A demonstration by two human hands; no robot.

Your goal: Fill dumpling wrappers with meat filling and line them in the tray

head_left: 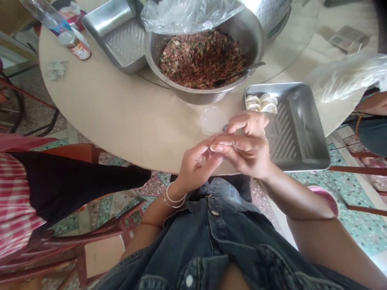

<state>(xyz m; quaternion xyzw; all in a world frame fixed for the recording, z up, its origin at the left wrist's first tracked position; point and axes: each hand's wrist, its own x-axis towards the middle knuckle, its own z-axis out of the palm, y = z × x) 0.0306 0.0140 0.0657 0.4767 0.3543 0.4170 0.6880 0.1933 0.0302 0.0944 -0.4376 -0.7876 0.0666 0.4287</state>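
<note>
My left hand (196, 163) and my right hand (246, 147) meet above the near edge of the round table (115, 117), fingers pinched together on a small piece of white dough (217, 145), mostly hidden between them. A metal bowl (254, 30) of minced meat filling (201, 58) stands just beyond, with a spoon (238, 72) resting in it. To the right, a metal tray (305, 133) holds several folded dumplings (262, 103) in its far left corner. A round wrapper (212, 119) lies on the table by the hands.
A second metal tray (121, 36) and a plastic bottle (65, 30) sit at the far left. Clear plastic bags (344, 76) lie at the right, and a colander (273, 12) behind the bowl. Another person's arm (373, 104) shows at right. A red chair (99, 229) stands at my left.
</note>
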